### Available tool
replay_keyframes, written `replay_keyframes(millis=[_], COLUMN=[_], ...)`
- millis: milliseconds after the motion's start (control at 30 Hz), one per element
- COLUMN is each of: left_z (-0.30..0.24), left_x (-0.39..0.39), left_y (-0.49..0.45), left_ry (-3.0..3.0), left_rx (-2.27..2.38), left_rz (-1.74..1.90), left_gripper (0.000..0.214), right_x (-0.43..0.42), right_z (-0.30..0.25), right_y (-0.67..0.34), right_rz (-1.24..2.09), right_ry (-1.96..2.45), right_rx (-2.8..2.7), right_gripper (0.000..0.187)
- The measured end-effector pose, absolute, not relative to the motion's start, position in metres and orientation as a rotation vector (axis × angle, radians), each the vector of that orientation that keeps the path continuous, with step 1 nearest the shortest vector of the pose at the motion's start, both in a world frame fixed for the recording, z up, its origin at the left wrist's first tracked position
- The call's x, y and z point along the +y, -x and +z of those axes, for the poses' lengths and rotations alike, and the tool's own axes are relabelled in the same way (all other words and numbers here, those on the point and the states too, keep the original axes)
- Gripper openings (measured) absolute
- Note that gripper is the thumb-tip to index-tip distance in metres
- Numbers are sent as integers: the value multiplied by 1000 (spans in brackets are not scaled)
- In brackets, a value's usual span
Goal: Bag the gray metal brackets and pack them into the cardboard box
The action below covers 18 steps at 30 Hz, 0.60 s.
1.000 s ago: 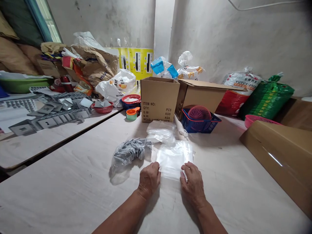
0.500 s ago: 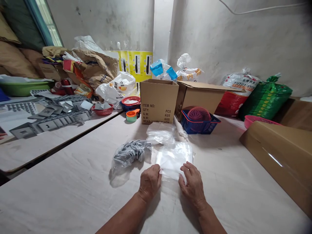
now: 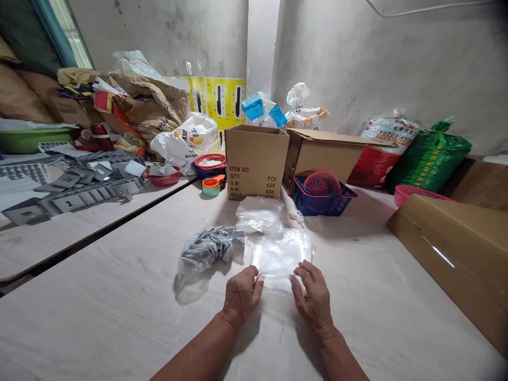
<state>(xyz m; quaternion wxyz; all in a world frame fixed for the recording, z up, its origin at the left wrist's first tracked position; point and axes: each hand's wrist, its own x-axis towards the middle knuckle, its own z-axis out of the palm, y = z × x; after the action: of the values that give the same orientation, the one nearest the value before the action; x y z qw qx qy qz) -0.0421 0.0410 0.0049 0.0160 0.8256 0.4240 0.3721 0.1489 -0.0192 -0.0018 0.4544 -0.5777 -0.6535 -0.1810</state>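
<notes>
A stack of clear plastic bags lies flat on the table in front of me. My left hand is at its near left corner, thumb and curled forefinger closed on the bag edge. On the near right side, my right hand rests against the plastic with its fingers bent and apart. Left of the stack lies a clear bag filled with grey square pieces, its loose mouth towards me. More folded clear plastic bags lie just behind the flat stack.
An upright cardboard box stands behind the bags. Beside it are a blue basket and another carton. A large carton lies at right. Grey metal-looking pieces cover the left table, beyond a dark gap. Orange-and-green tape rolls sit behind.
My left thumb has moved slightly away from the curled fingers at the bag's edge. My right hand has hardly moved. The whole view has shifted a little.
</notes>
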Motion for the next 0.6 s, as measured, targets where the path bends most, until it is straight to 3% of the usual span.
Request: replay_keyframes(millis=[600], left_z=[10], left_x=[39], left_y=[42], left_ry=[-2610], left_rx=[1355], left_rz=[1216], left_gripper=[27], right_x=[-21], right_z=[-7], right_y=[-150], right_rz=[-449], right_ry=[1495], right_rx=[-1655], right_gripper=[21])
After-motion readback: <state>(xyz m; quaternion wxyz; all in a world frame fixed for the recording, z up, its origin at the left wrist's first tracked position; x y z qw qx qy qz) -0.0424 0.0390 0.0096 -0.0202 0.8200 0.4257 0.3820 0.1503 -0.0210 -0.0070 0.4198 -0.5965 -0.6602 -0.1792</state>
